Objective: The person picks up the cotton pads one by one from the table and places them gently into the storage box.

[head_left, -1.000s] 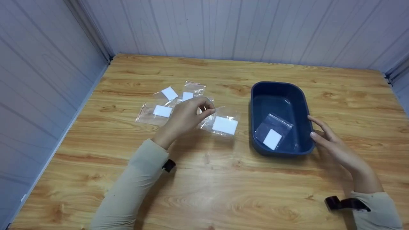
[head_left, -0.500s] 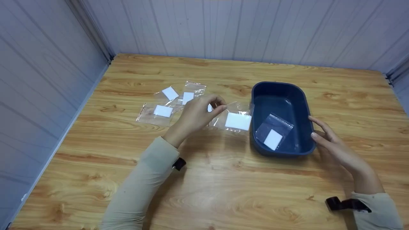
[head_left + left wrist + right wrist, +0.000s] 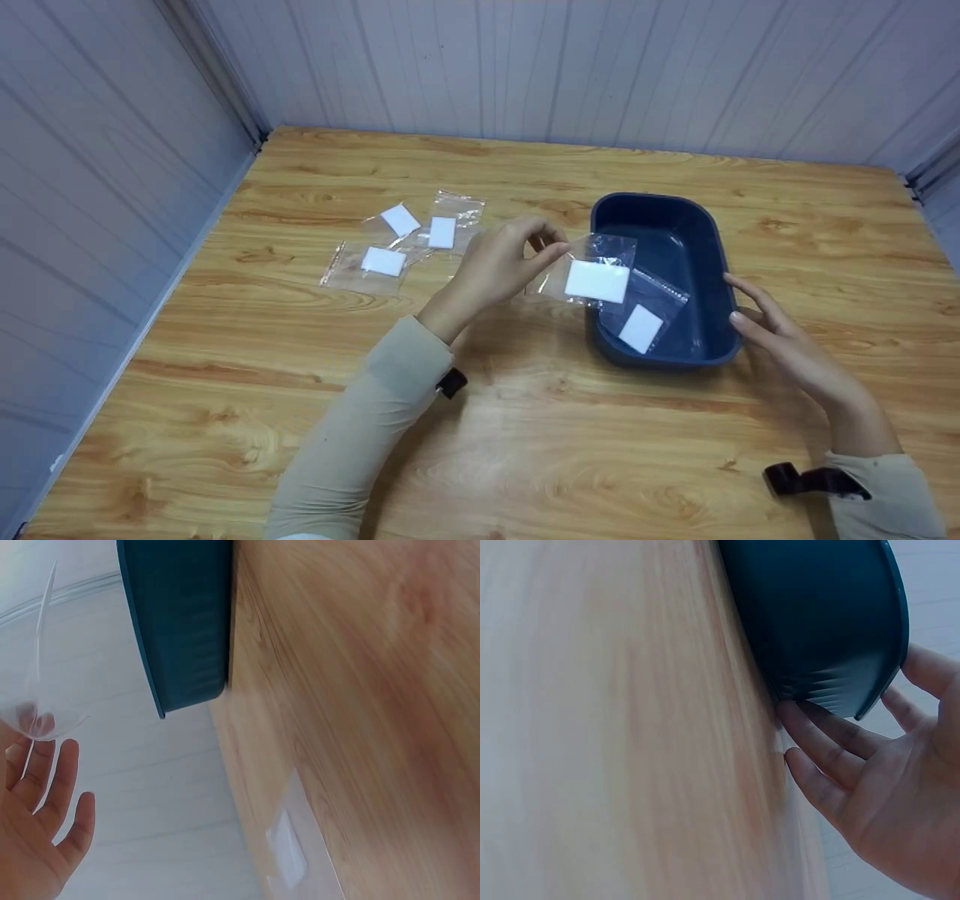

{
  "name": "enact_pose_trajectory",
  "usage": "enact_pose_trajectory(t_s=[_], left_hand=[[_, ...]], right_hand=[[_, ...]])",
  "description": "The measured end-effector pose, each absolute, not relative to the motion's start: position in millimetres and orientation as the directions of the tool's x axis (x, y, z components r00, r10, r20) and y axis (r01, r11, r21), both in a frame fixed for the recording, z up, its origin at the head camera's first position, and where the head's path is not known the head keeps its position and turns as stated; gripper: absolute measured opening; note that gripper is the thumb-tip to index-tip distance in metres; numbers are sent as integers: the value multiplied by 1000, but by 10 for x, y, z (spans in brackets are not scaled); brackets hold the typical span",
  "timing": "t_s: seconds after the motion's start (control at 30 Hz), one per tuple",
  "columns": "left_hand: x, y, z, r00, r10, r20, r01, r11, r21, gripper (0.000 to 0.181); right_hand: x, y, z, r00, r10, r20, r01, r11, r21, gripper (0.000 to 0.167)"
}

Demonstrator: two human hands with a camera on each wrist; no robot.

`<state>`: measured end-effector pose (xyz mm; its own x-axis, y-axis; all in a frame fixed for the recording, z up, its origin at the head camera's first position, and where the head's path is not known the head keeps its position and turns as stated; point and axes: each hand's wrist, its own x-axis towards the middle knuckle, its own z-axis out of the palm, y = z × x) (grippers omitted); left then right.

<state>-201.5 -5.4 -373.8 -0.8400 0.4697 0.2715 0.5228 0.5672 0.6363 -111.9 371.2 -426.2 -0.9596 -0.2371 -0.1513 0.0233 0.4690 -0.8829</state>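
Note:
Between thumb and fingertips, the left hand (image 3: 506, 259) pinches the edge of a clear bag with a white card (image 3: 597, 281), which hangs over the left rim of the dark blue bin (image 3: 660, 365). In the left wrist view, the left hand (image 3: 37, 817) holds the clear film (image 3: 37, 675) beside the bin (image 3: 180, 622). Another bag with a white card (image 3: 640, 328) lies inside the bin. The right hand (image 3: 802, 356) touches the bin's right side with its fingers spread; in the right wrist view, the right hand (image 3: 885, 780) rests against the bin's outer wall (image 3: 817, 622).
On the wooden table (image 3: 525, 450), several clear bags with white cards lie left of the bin, one card (image 3: 384, 261) nearest the front, one (image 3: 400, 220) behind it and one (image 3: 442, 232) to the right. Panelled walls (image 3: 525, 67) stand behind and at the sides.
The left hand has moved right, carrying its bag from beside the other bags to over the bin's left rim. The right hand has stayed at the bin.

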Motion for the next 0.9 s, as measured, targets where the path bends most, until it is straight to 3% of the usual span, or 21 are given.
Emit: enact_pose_trajectory(t_s=[0.9], left_hand=[[-1976,437,-3892,-815,521,255,507,426,749,11]], right_hand=[[-1118,3648,-4347,-953,-251,-172,48,435,-899,57]])
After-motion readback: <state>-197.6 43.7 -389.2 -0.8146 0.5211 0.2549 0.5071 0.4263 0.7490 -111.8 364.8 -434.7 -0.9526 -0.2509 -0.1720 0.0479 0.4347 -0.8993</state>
